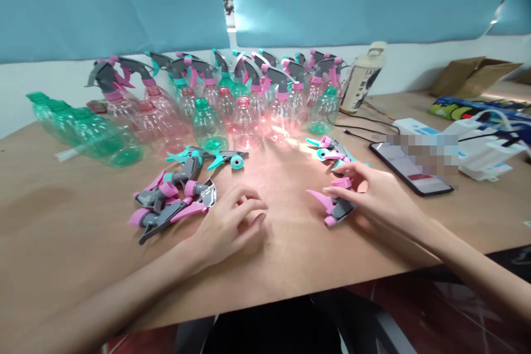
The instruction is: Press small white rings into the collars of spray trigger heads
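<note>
My right hand (375, 193) has its thumb and fingers closed around a pink and grey spray trigger head (341, 207), low over the table. Just behind it lie several teal, pink and grey trigger heads (327, 149), partly covered by my fingers. My left hand (234, 221) rests with loosely curled, parted fingers and holds nothing. Beside it on the left is a pile of pink and grey trigger heads (166, 202). Two teal and grey ones (236, 162) lie farther back.
Clear pink bottles (247, 127) and green bottles (209, 127) crowd the back, many with trigger tops. Several green bottles (97, 133) lean at the left. On the right are a phone (409, 168), white chargers (477, 149), cables, a large cream bottle (360, 83) and a cardboard box (468, 74).
</note>
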Available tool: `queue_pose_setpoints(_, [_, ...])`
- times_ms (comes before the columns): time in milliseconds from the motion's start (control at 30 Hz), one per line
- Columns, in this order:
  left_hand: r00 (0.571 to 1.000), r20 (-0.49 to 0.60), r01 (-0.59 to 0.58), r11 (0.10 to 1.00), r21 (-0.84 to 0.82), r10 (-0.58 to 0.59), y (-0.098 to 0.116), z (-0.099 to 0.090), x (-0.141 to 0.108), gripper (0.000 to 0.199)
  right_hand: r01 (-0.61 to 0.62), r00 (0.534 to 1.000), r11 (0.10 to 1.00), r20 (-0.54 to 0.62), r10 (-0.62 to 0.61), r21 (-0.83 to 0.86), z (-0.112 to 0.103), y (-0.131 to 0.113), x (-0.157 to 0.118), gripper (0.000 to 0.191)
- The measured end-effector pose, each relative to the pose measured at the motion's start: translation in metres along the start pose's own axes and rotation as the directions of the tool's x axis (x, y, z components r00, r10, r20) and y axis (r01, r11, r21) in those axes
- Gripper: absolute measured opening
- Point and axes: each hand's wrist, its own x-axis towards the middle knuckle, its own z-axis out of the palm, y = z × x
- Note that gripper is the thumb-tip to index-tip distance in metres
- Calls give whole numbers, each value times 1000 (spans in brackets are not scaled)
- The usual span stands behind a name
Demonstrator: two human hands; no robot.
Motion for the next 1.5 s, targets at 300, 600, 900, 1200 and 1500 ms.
queue_pose_setpoints(300, [999, 39, 19, 1000, 1, -19, 8, 25, 25, 14, -278, 955, 960, -104, 278, 15, -28, 36, 0, 51])
queue_pose_setpoints(600, [996, 88, -4, 999, -44, 8, 19, 46, 49, 14, -319, 926, 943, -178, 332, 95, -21, 56, 31, 51])
queue_pose_setpoints(900, [998, 60, 20, 999, -33, -18, 13, 47, 50, 16, -158, 962, 987, -223, 155, 2, -17, 61, 14, 56])
queue_pose_setpoints(1200, [999, 51, -11, 1000, -27, 12, 21, 35, 38, 15, -87, 970, 987, -238, 52, -138, -6, 51, -2, 65])
queue_pose_setpoints(1500, [998, 32, -63, 996, 56, 62, 19, 4, 6, 17, 75, 916, 922, -340, -215, -380, 7, 39, 1, 70])
